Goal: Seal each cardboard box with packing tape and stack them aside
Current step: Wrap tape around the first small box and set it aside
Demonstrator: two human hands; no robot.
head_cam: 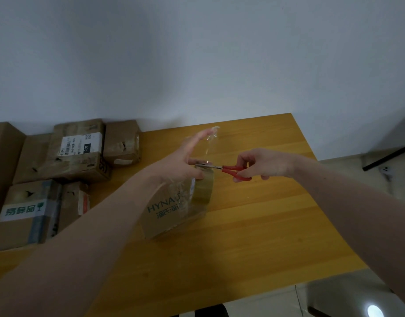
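Nearest me, my two forearms reach out over the table (277,236). Under my left arm sits the box (167,216) I'm working on, printed HYNA on top, standing near the table's middle. The tape roll (202,188) rests on its far right corner. My left hand (185,165) has thumb and lower fingers curled round the roll while the forefinger sticks up with the loose tape strip (209,143) stuck to its tip, pulling the strip taut. My right hand (263,164) grips the red-handled scissors (226,170), fingers through the loops, blades laid across the strip just above the roll and seemingly closing on it.

My read: this box has tape across its top already, glossy over the lettering, and the cut is the step in hand. After that the end needs pressing down and the box goes aside.

Further out on the left is the stack (59,170): several brown boxes packed close together against the wall (197,53). Most look taped, though I cannot tell for all. That pile fills the left of the table, so room to add this one is tight. Nothing blocks the cut itself.
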